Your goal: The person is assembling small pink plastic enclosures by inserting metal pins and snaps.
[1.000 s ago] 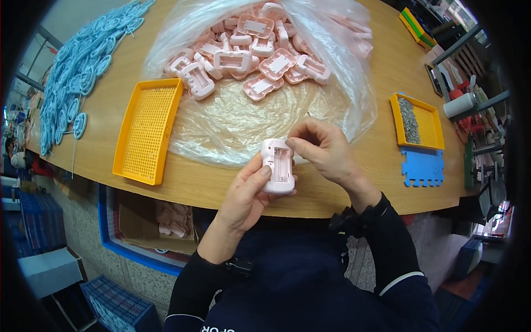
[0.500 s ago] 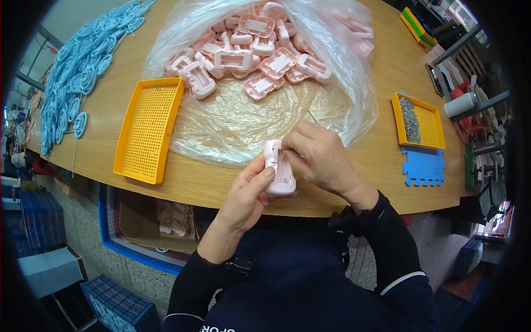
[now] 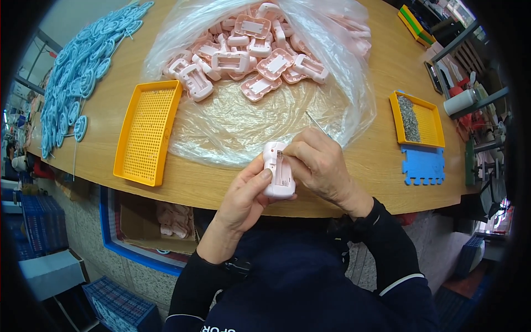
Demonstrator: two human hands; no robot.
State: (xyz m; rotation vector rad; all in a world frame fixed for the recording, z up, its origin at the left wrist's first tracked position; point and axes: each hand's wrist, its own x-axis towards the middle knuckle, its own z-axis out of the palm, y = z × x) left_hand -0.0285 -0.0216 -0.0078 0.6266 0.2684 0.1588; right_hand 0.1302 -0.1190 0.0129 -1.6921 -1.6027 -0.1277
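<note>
My left hand (image 3: 243, 193) grips a pale pink plastic housing (image 3: 279, 189), its thumb on the left side. The housing stands on end with its open battery compartment toward me; a small metal spring (image 3: 280, 155) shows near the top of that compartment. Against the housing's right edge, my right hand (image 3: 321, 169) has its thumb and fingers pressed together. Whatever those fingertips pinch is hidden. Just beyond the right hand, a thin metal rod (image 3: 316, 122) sticks out over the clear plastic bag (image 3: 243, 124); whether the hand touches it I cannot tell.
Pink housings (image 3: 229, 61) lie heaped in the bag. A yellow perforated tray (image 3: 145, 133) stands left, near light-blue looped parts (image 3: 83, 80). At right, a yellow tray (image 3: 428, 124) holds small metal pieces (image 3: 408, 119) beside a blue foam mat (image 3: 423, 166). Below the table edge sits a cardboard box (image 3: 138, 224).
My right hand has shifted slightly down along the housing's right side, so the spring and more of the metal rod now show. The left hand keeps its grip.
</note>
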